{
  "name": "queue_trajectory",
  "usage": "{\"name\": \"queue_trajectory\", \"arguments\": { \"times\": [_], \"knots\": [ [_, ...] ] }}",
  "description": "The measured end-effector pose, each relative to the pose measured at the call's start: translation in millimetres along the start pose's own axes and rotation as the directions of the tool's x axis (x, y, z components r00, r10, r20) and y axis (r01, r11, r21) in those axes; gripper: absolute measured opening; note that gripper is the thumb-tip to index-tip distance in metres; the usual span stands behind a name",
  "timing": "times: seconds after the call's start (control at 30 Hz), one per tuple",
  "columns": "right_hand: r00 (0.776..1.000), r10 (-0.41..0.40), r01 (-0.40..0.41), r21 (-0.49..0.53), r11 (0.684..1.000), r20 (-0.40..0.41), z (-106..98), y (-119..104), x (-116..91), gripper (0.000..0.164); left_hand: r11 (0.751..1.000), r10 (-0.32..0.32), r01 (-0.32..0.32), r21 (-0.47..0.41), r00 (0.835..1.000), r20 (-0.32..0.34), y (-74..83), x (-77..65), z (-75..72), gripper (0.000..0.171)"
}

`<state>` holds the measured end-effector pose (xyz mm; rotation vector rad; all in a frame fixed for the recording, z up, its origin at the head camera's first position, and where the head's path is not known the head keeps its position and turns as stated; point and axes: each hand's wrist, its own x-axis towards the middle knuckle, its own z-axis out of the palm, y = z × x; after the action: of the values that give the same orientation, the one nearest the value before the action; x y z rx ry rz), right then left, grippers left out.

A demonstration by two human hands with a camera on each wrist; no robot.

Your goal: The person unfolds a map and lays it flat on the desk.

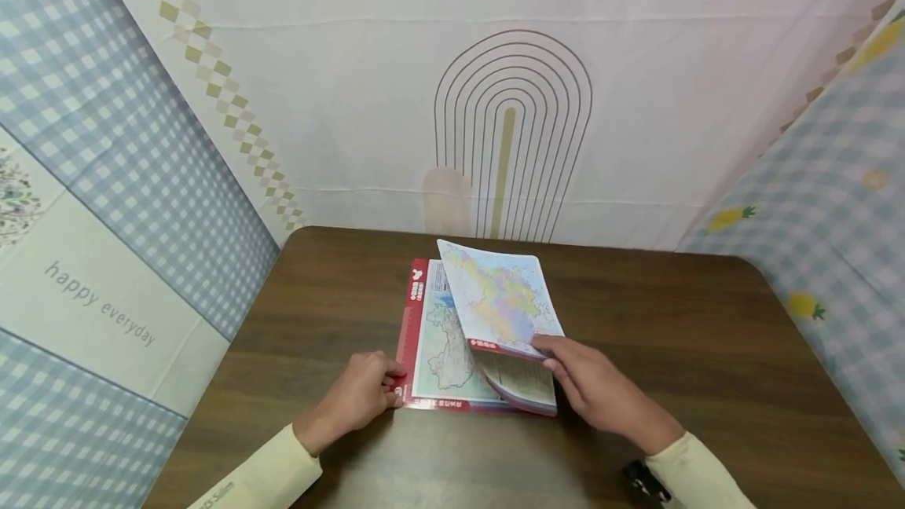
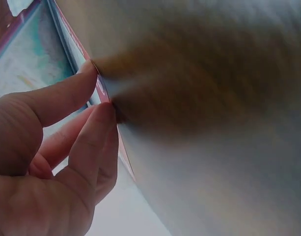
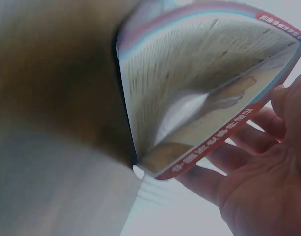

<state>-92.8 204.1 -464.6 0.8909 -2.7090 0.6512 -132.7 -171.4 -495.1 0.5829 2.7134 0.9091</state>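
A folded map (image 1: 452, 352) with red borders lies on the wooden table, its lower sheet flat and an upper leaf raised. My left hand (image 1: 364, 387) is at the lower left corner, its bent fingers and thumb holding the red edge. In the left wrist view, the fingertips (image 2: 105, 109) meet that edge. My right hand (image 1: 597, 383) pinches the lower right of the raised leaf (image 1: 502, 301), which shows a coloured map. Beneath it, another leaf curves up; in the right wrist view, the printed inner pages (image 3: 175, 69) bow apart beside the right hand (image 3: 258, 167).
The dark wooden table (image 1: 318, 289) has rounded back corners. A white patterned cloth (image 1: 353, 116) hangs behind it. Blue checked cloths flank the left (image 1: 163, 140) and right (image 1: 813, 218) sides. A black band (image 1: 645, 481) sits by the right sleeve.
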Motion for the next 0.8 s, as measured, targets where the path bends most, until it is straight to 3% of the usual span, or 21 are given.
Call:
{"name": "queue_trajectory", "arguments": {
  "times": [0.23, 0.47, 0.57, 0.8],
  "knots": [
    [0.992, 0.033, -0.027, 0.051, 0.998, -0.119, -26, 17, -6, 0.034, 0.998, -0.006, 0.006, 0.06, 1.0, 0.002, -9.2, -1.7, -9.8, 0.032],
    [0.984, 0.122, -0.109, 0.1, 0.989, -0.131, -50, 26, -22, 0.038, 0.997, -0.025, 0.025, 0.071, 1.0, -0.006, -21.8, -7.2, -20.4, 0.033],
    [0.977, 0.149, -0.139, 0.074, 0.987, -0.152, -61, 29, -34, 0.04, 0.996, -0.007, 0.007, 0.088, 1.0, -0.003, -28.7, -11.2, -25.2, 0.034],
    [0.946, 0.128, -0.148, -0.043, 0.988, -0.298, -82, 36, -64, 0.045, 0.984, 0.064, -0.062, 0.166, 0.998, -0.01, -46.5, -19.4, -37.5, 0.034]
  ]
}}
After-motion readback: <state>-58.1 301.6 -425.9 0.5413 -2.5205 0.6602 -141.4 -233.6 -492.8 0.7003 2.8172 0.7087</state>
